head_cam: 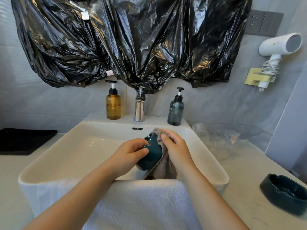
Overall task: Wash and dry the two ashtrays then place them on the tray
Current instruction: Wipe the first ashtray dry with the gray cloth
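Teal ceramic ashtray (152, 151) gripped by left hand (131, 153) over white sink basin (83, 146), right hand (176, 146) clutching grey cloth (163, 170) against it; second dark ashtray (285, 195) on counter (240, 171), right; white towel (141, 201) draped over basin's front rim.

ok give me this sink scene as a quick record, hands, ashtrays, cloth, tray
left hand: grips teal ashtray, tilted, over the sink
right hand: holds grey cloth against that ashtray
second ashtray: dark, on counter right of sink
black tray: on counter left of sink
stage: teal ashtray being wiped, neither ashtray on tray
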The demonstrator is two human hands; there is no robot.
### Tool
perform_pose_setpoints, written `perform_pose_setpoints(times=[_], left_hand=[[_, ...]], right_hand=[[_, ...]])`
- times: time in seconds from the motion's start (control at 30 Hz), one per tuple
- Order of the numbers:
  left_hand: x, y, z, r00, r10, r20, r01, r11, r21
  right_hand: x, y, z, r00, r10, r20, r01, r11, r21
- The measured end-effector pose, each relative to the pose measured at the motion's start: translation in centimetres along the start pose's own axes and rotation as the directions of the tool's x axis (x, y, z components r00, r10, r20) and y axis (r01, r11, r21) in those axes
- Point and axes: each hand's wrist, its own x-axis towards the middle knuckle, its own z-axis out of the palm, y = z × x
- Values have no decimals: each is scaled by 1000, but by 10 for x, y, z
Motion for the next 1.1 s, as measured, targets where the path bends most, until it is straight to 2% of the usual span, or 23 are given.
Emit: perform_pose_setpoints(times=[0.07,0.13,0.37,0.5,0.6,0.77,0.83,0.97,1.1], left_hand=[[0,0,1,999,-22,29,22,1000,-8],[1,1,1,997,-58,50,60,997,-40],[2,4,0,992,-127,10,127,979,-161],[3,1,-1,997,-79,-13,79,996,-52],[3,2,1,997,-72,-12,71,997,-26],[1,2,0,999,-38,2,38,998,45],[0,3,0,999,-22,23,20,998,64],[-1,4,1,997,-30,72,25,998,66],[0,6,0,989,-98,114,111,987,-118]], right_hand=[[3,-1,-2,988,156,-10,-154,983,96],[5,3,-3,985,172,-5,-171,980,100],[-4,4,4,995,-12,97,12,1000,7],[-3,4,4,997,-73,34,74,997,-32],[1,7,1,997,-24,-69,18,996,-89],[-8,0,1,977,-203,64,210,971,-119],[-3,3,2,987,-150,54,155,984,-90],[4,4,-1,995,95,-25,-92,991,100],[2,4,-3,994,104,20,-106,985,136]])
